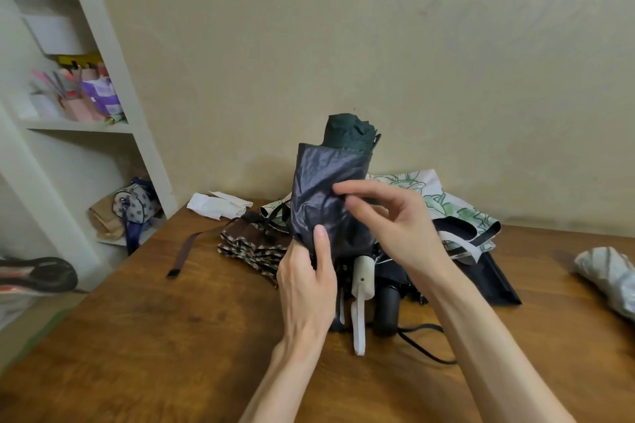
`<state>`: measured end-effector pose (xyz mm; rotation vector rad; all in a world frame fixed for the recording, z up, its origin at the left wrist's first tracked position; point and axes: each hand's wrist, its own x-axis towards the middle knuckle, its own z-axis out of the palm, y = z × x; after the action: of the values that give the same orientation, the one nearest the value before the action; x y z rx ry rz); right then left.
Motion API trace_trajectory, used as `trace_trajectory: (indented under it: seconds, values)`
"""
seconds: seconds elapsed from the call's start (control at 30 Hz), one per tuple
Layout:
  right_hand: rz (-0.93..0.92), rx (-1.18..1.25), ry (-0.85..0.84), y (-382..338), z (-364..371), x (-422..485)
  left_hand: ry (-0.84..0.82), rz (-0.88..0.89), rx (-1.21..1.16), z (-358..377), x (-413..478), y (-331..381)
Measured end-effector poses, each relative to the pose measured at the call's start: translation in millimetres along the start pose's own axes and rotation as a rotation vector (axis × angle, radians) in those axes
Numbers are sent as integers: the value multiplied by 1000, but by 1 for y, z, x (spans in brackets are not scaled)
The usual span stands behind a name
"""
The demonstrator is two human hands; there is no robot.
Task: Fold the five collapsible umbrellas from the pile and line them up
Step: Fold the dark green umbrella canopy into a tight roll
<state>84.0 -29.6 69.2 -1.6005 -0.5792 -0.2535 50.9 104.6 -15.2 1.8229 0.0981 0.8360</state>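
Observation:
I hold a dark green umbrella (348, 134) upright above the table, with a shiny dark sleeve of fabric (323, 196) wrapped round its lower part. My left hand (307, 282) grips its bottom end, thumb pressed on the fabric. My right hand (388, 216) pinches the fabric's right side with fingertips. Behind lies the pile: a brown checked umbrella (247, 244) with a loose strap, a white umbrella with green flower print (443, 203), and a black umbrella (488, 278) with a black handle (386, 309). A white handle (362, 275) with a white loop hangs below my hands.
The wooden table (171, 336) stands against a beige wall. A folded grey umbrella (608, 275) lies at the right edge. A white cloth cover (216, 204) lies at the back left. White shelves (103, 79) with boxes and a small bag stand to the left.

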Motion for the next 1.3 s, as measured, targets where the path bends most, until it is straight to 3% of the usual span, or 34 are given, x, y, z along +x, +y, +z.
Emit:
trace_trajectory:
  seconds: [0.13,0.27,0.47,0.77,0.97,1.07,1.13,1.2,1.27,1.3]
  values:
    - [152,-16,258,9,-3,0,-20,-2,-62,3,0,-5]
    - [397,86,209,9,4,0,-70,43,-175,2,-3,16]
    - [318,146,226,7,4,-2,-125,114,-187,0,-7,27]
    - [259,103,281,10,4,-1,-207,212,92,3,-5,10]
    - [246,74,290,12,4,0,-243,102,287,3,-4,9]
    - [254,84,316,13,5,1,-128,71,426,-1,2,13]
    - [261,74,330,14,4,1,91,205,504,-5,2,20]
    - [248,-12,347,14,4,1,261,488,468,-7,-2,28]
    - [235,-71,339,13,5,1,212,667,429,-2,-10,34]
    - [238,-53,326,11,5,0,131,664,428,2,-13,34]
